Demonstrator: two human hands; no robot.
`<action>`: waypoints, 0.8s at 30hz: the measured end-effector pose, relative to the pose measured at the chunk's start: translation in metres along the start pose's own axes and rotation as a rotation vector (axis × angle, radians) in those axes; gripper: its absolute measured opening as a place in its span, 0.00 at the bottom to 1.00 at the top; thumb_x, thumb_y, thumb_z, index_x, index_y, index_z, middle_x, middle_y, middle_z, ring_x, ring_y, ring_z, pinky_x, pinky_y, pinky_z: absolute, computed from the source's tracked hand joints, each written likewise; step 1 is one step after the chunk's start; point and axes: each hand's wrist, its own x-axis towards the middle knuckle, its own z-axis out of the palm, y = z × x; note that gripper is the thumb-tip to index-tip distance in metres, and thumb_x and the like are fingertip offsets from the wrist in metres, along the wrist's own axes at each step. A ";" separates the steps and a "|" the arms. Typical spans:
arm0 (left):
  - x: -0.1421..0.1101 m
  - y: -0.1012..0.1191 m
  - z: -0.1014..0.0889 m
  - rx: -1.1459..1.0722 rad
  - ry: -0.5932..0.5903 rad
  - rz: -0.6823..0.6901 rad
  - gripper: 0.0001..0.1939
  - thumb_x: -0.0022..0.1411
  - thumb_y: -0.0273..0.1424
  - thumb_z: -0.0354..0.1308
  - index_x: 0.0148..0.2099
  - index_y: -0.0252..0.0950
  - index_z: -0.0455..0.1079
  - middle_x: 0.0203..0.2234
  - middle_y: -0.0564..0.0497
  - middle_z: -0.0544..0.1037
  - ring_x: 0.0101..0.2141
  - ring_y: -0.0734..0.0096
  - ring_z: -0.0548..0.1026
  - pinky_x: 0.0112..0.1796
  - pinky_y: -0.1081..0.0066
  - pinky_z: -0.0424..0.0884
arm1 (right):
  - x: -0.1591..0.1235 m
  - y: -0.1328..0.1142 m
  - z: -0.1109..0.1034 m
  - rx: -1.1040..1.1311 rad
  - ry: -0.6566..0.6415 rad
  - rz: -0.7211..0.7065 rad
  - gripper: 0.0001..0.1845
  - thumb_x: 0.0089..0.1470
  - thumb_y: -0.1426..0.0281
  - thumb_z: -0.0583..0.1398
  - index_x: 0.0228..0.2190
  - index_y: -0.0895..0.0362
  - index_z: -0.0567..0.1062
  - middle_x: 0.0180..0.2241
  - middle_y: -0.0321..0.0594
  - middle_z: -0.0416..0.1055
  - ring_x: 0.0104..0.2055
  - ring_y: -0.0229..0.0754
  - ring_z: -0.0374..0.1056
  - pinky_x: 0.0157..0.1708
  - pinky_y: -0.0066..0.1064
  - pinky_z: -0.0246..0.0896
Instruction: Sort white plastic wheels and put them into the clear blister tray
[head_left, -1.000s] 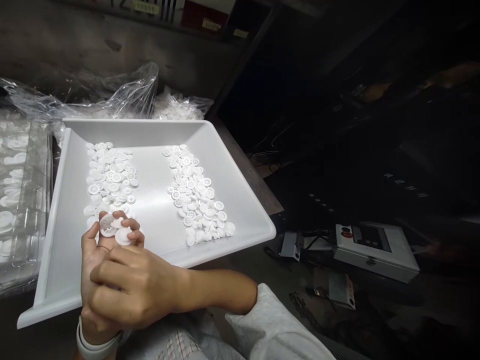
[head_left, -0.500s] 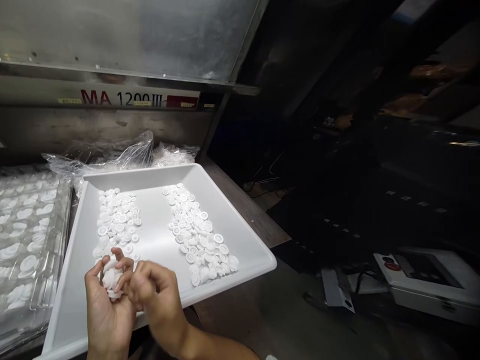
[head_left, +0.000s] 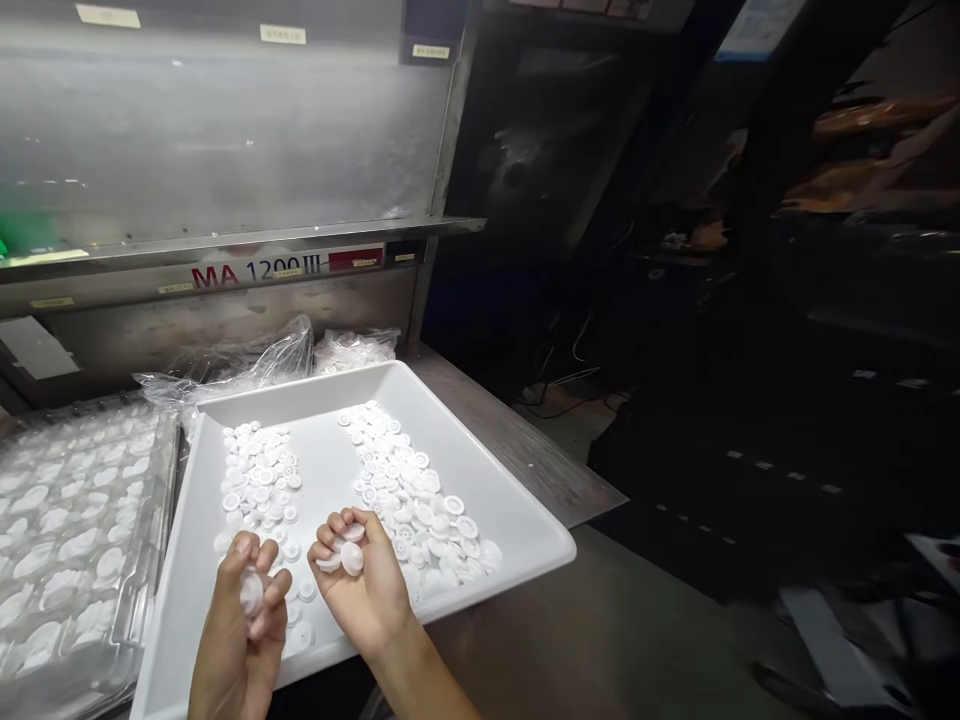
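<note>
My left hand (head_left: pixel 244 620) is over the near left part of a white tray (head_left: pixel 517 470), its fingers curled around a small white round plastic piece (head_left: pixel 252 592). To its right, my right hand (head_left: pixel 364 585) is turned palm up with the fingers bent in, cupping several similar white pieces (head_left: pixel 350 557). Inside the tray lie two long piles of these white discs: a left pile (head_left: pixel 259 470) and a right pile (head_left: pixel 420 500). Some discs in the left pile are hidden behind my left hand.
Left of the tray, clear plastic blister trays (head_left: pixel 82 540) hold many white pieces. Crumpled clear plastic bags (head_left: pixel 255 360) lie behind, against a metal machine (head_left: pixel 225 140). The dark table edge (head_left: pixel 555 475) runs along the right, with dark equipment beyond.
My hands were together over the tray's near left; now they are apart, the right one moved right and turned palm up with pieces in it. The whole view has also shifted.
</note>
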 end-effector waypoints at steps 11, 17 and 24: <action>0.007 -0.011 -0.017 0.673 -0.042 0.344 0.20 0.56 0.44 0.64 0.27 0.35 0.63 0.19 0.58 0.62 0.19 0.86 0.56 0.17 0.86 0.53 | -0.023 -0.011 0.043 0.236 0.319 0.049 0.20 0.63 0.60 0.59 0.51 0.58 0.70 0.48 0.44 0.69 0.45 0.42 0.69 0.43 0.39 0.71; 0.010 -0.024 -0.020 1.187 -0.156 0.624 0.16 0.52 0.48 0.65 0.30 0.41 0.76 0.25 0.55 0.77 0.26 0.76 0.70 0.31 0.76 0.65 | -0.034 -0.012 0.061 0.224 0.333 0.144 0.17 0.63 0.63 0.60 0.49 0.59 0.70 0.46 0.42 0.70 0.42 0.40 0.70 0.40 0.36 0.72; 0.019 -0.032 -0.032 1.495 -0.219 0.804 0.19 0.62 0.52 0.54 0.38 0.44 0.75 0.31 0.55 0.81 0.28 0.73 0.76 0.32 0.74 0.67 | -0.041 -0.021 0.069 0.235 0.344 0.080 0.11 0.63 0.66 0.60 0.43 0.60 0.71 0.35 0.36 0.69 0.30 0.32 0.65 0.27 0.24 0.66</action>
